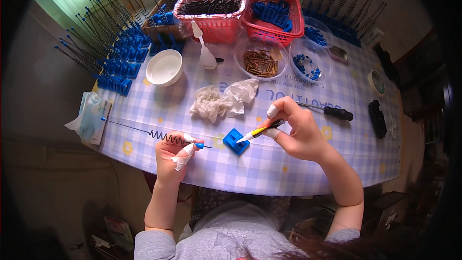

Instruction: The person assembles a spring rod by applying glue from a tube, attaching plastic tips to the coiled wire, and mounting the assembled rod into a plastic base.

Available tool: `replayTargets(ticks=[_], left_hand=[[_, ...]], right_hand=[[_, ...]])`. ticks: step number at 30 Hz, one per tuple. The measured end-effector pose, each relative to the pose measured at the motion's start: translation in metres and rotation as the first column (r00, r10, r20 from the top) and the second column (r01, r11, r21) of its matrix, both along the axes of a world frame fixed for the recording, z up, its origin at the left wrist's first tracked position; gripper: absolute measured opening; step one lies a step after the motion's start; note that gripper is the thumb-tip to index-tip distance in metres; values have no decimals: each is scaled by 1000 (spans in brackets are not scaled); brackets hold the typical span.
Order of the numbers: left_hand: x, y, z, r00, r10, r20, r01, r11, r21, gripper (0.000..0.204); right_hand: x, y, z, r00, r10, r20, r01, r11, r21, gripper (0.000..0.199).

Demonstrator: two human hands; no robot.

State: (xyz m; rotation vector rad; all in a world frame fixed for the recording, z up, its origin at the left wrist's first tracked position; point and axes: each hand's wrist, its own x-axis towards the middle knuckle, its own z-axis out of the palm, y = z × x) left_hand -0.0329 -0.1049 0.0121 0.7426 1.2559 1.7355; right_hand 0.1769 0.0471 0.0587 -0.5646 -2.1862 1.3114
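Left hand [174, 153] pinched on spring rod [154, 134], just left of blue block [236, 141] on desk [298, 163]. Right hand [298, 132] clamped on glue tube [260, 131], nozzle at block. Risks: too hard a squeeze, glue overflowing onto desk; rod tip slipping, smearing fingers.

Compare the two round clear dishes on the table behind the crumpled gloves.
The left clear dish holds brownish, rod-like metal pieces; the right clear dish holds small blue bits. The left dish's contents heap across its middle; the right dish's bits lie thinly, leaving much bare bottom. The left one stands in front of the red baskets, the right one further toward the table's right side. Both are shallow, transparent and uncovered.
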Motion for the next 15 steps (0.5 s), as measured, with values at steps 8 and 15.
replayTargets(ticks=[8,15], left_hand=[[0,2,1,1000,3,13,-3,1000,12,12],[1,2,2,1000,7,17,-7,1000,12,12]], right_hand=[[-2,2,-1,1000,-1,0,1,1000,11,28],[-1,-1,6,996,8,84,-4,999,-48,29]])
